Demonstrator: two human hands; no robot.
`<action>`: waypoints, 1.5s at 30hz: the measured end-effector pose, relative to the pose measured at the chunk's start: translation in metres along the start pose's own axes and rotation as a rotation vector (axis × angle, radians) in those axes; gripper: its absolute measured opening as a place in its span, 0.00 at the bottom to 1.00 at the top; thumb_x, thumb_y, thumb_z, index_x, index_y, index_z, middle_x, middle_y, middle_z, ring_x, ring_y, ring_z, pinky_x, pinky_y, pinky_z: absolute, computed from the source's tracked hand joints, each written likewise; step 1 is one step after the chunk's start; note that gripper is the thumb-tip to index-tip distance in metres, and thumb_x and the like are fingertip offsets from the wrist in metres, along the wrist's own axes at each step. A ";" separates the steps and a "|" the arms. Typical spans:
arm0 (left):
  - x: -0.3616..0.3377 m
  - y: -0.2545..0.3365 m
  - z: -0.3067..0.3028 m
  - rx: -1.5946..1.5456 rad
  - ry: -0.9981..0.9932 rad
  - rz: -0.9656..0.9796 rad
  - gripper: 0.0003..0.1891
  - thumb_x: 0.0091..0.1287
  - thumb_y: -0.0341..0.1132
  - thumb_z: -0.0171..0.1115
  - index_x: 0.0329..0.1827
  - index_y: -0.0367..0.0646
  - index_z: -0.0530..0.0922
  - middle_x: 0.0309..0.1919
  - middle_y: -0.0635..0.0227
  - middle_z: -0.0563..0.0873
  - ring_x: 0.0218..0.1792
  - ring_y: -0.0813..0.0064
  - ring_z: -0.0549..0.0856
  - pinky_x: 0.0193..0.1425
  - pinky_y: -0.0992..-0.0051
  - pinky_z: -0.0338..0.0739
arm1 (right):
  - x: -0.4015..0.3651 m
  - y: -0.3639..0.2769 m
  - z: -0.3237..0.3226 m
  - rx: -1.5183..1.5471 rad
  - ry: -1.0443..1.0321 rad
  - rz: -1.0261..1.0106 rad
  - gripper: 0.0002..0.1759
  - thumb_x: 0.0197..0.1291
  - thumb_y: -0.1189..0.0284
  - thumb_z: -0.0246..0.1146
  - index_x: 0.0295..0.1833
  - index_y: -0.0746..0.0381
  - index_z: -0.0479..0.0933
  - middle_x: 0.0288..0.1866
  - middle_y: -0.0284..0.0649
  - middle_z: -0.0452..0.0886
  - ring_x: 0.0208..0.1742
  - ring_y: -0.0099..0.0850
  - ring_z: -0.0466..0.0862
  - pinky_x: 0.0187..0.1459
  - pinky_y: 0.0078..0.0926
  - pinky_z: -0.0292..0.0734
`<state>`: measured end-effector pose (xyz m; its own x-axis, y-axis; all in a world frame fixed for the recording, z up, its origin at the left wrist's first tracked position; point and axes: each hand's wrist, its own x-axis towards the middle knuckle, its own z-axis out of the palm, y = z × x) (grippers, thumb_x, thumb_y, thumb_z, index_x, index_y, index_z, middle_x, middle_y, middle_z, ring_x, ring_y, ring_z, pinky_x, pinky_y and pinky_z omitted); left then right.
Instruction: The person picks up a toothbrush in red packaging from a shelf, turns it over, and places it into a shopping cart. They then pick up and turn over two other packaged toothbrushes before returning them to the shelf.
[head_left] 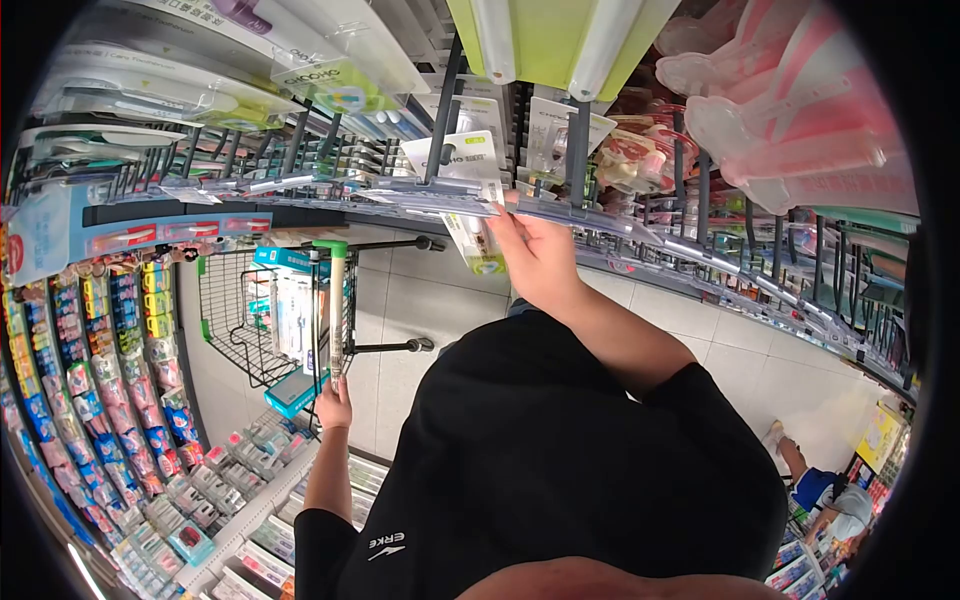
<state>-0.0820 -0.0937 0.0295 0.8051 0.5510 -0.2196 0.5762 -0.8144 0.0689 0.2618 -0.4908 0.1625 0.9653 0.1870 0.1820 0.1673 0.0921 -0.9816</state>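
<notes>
My left hand is wrapped round the near end of the handle of a black wire shopping cart. My right hand is raised to the rack in front of me, its thumb and fingers closed at the edge of a white and green blister package. That package hangs tilted from a dark hook, and a clear price-label strip crosses in front of its middle. Some fingertips of my right hand are hidden by the strip and package. Boxes, one of them teal, lie in the cart.
Rows of hooks with packaged goods run across the top, with pink packs at the right. Colourful packs hang at the far left. Another person is at the lower right. Pale floor tiles show beside the cart.
</notes>
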 end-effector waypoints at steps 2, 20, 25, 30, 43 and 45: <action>0.000 -0.004 0.002 -0.019 0.002 0.000 0.23 0.78 0.53 0.54 0.41 0.39 0.81 0.20 0.49 0.84 0.28 0.43 0.86 0.33 0.48 0.78 | 0.005 -0.003 -0.002 -0.052 -0.011 0.013 0.09 0.75 0.71 0.61 0.46 0.67 0.81 0.33 0.40 0.82 0.33 0.29 0.79 0.38 0.29 0.75; 0.000 -0.045 0.015 -0.112 -0.227 -0.203 0.31 0.75 0.63 0.54 0.60 0.42 0.82 0.41 0.43 0.88 0.46 0.40 0.85 0.53 0.47 0.78 | -0.017 0.045 -0.013 -0.441 -0.042 -0.269 0.09 0.63 0.76 0.73 0.45 0.65 0.81 0.34 0.40 0.85 0.29 0.28 0.85 0.31 0.24 0.79; 0.001 -0.054 -0.001 -0.233 -0.227 -0.181 0.32 0.74 0.62 0.57 0.46 0.35 0.83 0.28 0.44 0.84 0.35 0.44 0.83 0.45 0.54 0.77 | -0.048 0.068 0.002 -0.576 -0.425 -0.200 0.06 0.67 0.78 0.68 0.48 0.64 0.82 0.33 0.39 0.85 0.29 0.27 0.84 0.32 0.24 0.79; -0.001 -0.049 -0.024 -0.363 -0.318 -0.239 0.36 0.72 0.67 0.57 0.38 0.35 0.83 0.25 0.50 0.83 0.31 0.53 0.83 0.42 0.56 0.76 | -0.062 0.072 0.007 -0.594 -0.601 -0.098 0.07 0.69 0.76 0.65 0.51 0.64 0.83 0.35 0.42 0.86 0.30 0.32 0.85 0.32 0.27 0.79; -0.017 -0.123 -0.033 -0.410 -0.444 -0.192 0.35 0.72 0.67 0.58 0.37 0.37 0.84 0.22 0.55 0.81 0.27 0.59 0.80 0.37 0.60 0.75 | -0.087 0.058 0.068 -0.764 -0.739 -0.040 0.07 0.71 0.72 0.64 0.48 0.63 0.83 0.39 0.46 0.88 0.34 0.42 0.88 0.36 0.34 0.81; -0.021 -0.130 -0.034 -0.436 -0.434 -0.173 0.35 0.72 0.67 0.57 0.38 0.37 0.84 0.22 0.54 0.81 0.27 0.59 0.80 0.38 0.60 0.75 | -0.091 0.058 0.077 -0.769 -0.727 -0.058 0.07 0.71 0.72 0.64 0.48 0.63 0.83 0.39 0.46 0.88 0.33 0.42 0.88 0.36 0.34 0.81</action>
<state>-0.1684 0.0066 0.0577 0.6178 0.4692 -0.6310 0.7705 -0.5213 0.3667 0.1682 -0.4277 0.0932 0.6423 0.7659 -0.0294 0.5365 -0.4767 -0.6964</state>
